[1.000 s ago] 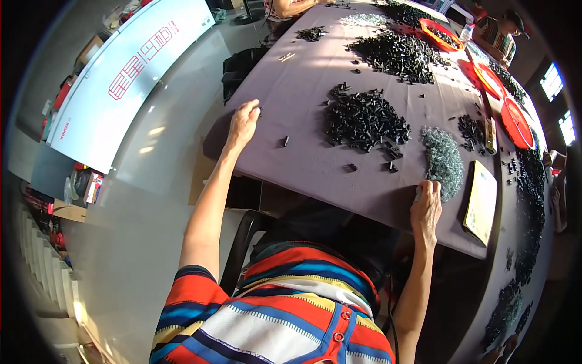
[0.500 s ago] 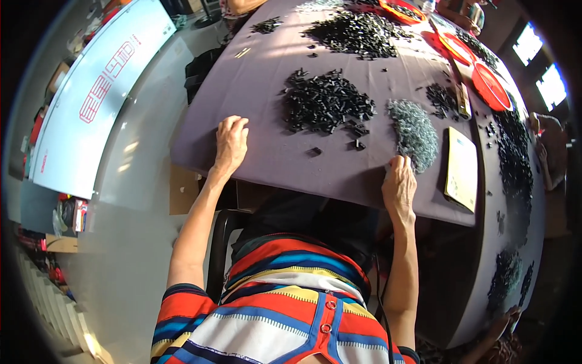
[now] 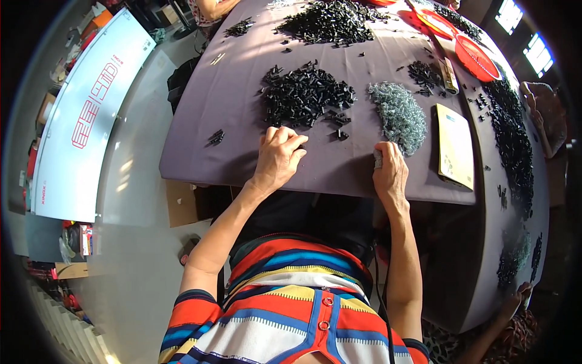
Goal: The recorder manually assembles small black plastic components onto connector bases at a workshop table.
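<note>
My left hand (image 3: 279,159) is closed in a pinch at the near edge of a heap of small black plastic pieces (image 3: 306,97); a dark piece shows at its fingertips. A few black pieces (image 3: 216,137) lie in a small cluster to its left. By the near end of a heap of small clear-grey pieces (image 3: 399,115), my right hand (image 3: 393,173) is closed, with a greyish clump showing by its thumb. The fingers hide how many pieces are in it.
A yellow booklet (image 3: 454,145) lies right of the clear heap. Farther off are another black heap (image 3: 327,23), red baskets (image 3: 477,57) and a smaller black pile (image 3: 425,76). Other people sit around the cloth-covered table (image 3: 200,161). A white board (image 3: 91,115) stands at left.
My left hand has moved right to the black heap, leaving the small black cluster in view where it was. The right hand remains beside the clear heap. The view has shifted a little.
</note>
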Tool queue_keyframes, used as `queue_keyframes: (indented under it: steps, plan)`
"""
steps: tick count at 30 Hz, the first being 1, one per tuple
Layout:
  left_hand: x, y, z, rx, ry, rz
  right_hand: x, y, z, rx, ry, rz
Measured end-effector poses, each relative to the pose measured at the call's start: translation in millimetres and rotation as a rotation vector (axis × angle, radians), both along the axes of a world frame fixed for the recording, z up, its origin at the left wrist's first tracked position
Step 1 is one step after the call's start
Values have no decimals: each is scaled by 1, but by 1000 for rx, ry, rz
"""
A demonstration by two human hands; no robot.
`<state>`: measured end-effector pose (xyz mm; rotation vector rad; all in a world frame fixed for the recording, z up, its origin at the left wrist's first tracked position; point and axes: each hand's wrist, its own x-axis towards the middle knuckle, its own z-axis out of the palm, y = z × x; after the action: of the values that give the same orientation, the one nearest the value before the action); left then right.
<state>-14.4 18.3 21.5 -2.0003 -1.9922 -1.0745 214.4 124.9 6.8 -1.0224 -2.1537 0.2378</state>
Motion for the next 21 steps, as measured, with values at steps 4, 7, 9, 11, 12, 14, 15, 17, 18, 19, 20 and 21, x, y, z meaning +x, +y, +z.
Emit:
queue_keyframes:
  steps: [4, 7, 9, 11, 12, 14, 15, 17, 18, 19, 20, 21]
  plan:
    - [-5, 12, -11, -31, 8, -61, -2, -1, 4, -7, -2, 13]
    - [-4, 17, -17, -6, 21, -79, -2, 0, 2, -12, 89, 32]
    - [0, 18, -18, 5, 45, -66, -6, -4, 6, -64, 182, 78]
    - [8, 15, -13, -23, -536, 1, -12, -12, 10, -171, 333, 141]
    - [8, 14, -9, -214, -1087, -42, -17, -19, 13, -269, 377, 162]
    - [19, 8, -2, -191, -1735, -230, -27, -35, 21, -418, 430, 213]
    - [24, 4, -4, -209, -1759, -249, -31, -42, 19, -472, 467, 257]
    - [30, -2, -11, -257, -1840, -305, -38, -57, 26, -549, 510, 320]
    - [31, -6, -13, -277, -1892, -324, -41, -61, 29, -526, 472, 343]
    - [34, -10, -11, -275, -1896, -321, -42, -64, 31, -504, 435, 365]
    - [39, -13, -8, -249, -1907, -322, -44, -66, 32, -510, 440, 386]
    - [41, -16, -6, -224, -1918, -322, -44, -66, 30, -513, 436, 388]
